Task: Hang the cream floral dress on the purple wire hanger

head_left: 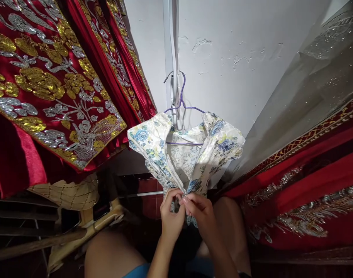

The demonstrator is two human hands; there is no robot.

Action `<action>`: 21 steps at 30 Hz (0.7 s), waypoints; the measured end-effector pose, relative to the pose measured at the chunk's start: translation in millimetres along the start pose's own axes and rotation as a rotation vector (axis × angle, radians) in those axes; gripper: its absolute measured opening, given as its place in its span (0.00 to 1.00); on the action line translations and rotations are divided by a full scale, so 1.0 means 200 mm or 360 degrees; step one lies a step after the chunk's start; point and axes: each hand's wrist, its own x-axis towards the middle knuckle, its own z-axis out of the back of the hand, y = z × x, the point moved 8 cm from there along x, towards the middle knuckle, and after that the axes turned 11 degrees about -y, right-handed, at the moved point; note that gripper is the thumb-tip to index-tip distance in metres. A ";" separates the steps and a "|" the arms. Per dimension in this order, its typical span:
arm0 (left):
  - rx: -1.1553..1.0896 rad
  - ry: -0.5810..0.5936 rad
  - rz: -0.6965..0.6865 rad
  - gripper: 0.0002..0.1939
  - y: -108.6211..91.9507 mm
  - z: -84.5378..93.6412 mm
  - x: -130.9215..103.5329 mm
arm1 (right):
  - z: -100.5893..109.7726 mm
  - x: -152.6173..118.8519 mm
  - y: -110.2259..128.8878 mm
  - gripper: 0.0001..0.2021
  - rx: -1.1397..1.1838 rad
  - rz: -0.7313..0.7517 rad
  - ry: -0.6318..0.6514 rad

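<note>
Your left hand [172, 210] and right hand [198, 208] pinch the floral dress [201, 166] at its opening's base; uneven tugging could snag the fabric.

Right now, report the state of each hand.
Left hand: fingers closed, pinching the floral garment at the base of its front opening.
Right hand: fingers closed, pinching the garment at the same spot.
</note>
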 end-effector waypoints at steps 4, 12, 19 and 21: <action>0.0005 -0.0052 0.0072 0.05 0.01 0.00 0.02 | -0.03 0.00 0.00 0.19 0.0009 -0.0053 -0.0024; 0.0097 -0.0029 0.0211 0.04 0.00 0.05 0.00 | -0.05 -0.01 0.00 0.21 0.0112 -0.0169 -0.0161; 0.0105 0.0003 0.0274 0.06 -0.02 0.06 -0.01 | 0.06 0.00 0.02 0.16 -0.0301 0.0186 -0.0475; 0.0097 0.0006 0.0313 0.06 -0.02 0.06 -0.01 | 0.06 0.02 0.02 0.14 -0.0323 0.0230 -0.0448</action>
